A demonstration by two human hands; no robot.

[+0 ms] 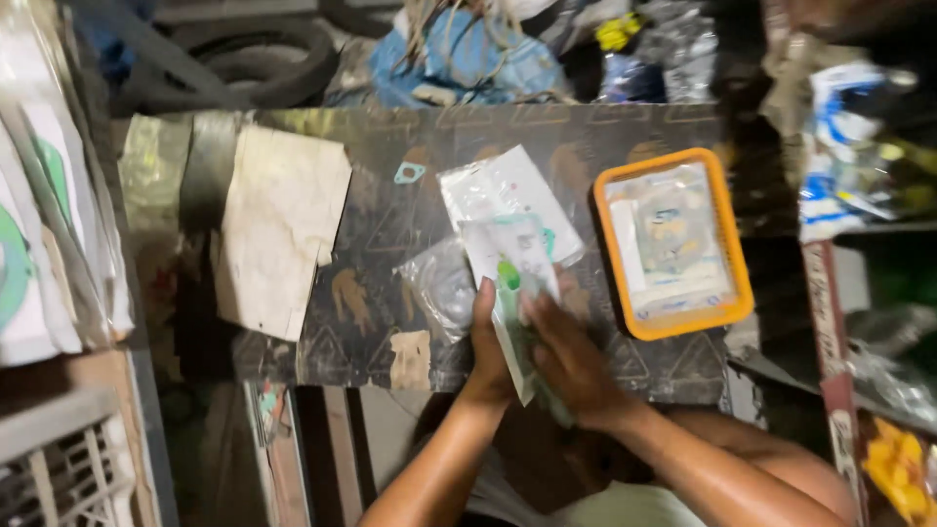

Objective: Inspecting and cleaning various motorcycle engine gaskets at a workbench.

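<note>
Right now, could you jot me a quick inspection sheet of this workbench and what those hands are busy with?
Surface: dark patterned board, worn, taped patches.
Job's things: clear plastic packet with green parts held by both hands; a second clear packet behind it.
Clutter: pale torn cardboard sheet, small teal gasket, crumpled clear bag, orange rectangular tray holding packets.
Hands: left hand and right hand both grip the packet.
Cables: nothing seen for certain.
Surroundings: black rubber tyres, blue bag, stacked packets at left.
</note>
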